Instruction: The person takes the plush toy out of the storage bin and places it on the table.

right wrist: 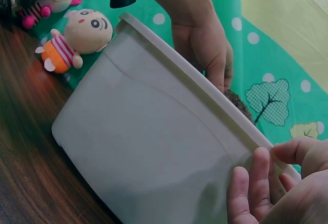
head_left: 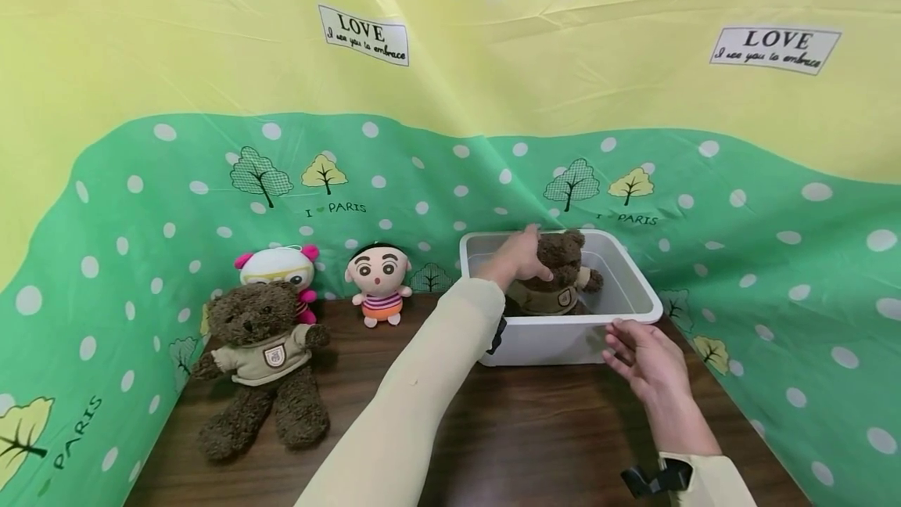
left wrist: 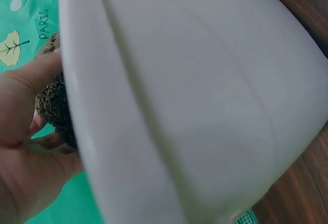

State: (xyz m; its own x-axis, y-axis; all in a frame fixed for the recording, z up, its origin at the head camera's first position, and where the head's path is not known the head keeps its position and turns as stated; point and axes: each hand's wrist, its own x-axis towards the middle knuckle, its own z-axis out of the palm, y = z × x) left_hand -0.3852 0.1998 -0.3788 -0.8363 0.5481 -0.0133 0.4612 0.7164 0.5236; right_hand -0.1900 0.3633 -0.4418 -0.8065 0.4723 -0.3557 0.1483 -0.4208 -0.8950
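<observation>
A brown teddy bear (head_left: 563, 300) in a beige shirt sits inside a light grey plastic bin (head_left: 563, 344). My left hand (head_left: 522, 255) reaches over the bin's left part and grips the bear by its head, thumb and fingers on either side of the fur. In the left wrist view the bin's wall hides most of the bear. At the bin's near right corner my right hand (head_left: 651, 362) holds the rim. The right wrist view shows its thumb at the rim and its fingers (right wrist: 259, 175) against the outer wall.
On the left of the brown wooden table (head_left: 535, 429) sits another brown teddy bear (head_left: 263, 358), before a pink-and-white doll (head_left: 278, 264). A boy doll (head_left: 380, 288) in a striped shirt stands between them and the bin. A green-and-yellow cloth (head_left: 422, 178) surrounds the table.
</observation>
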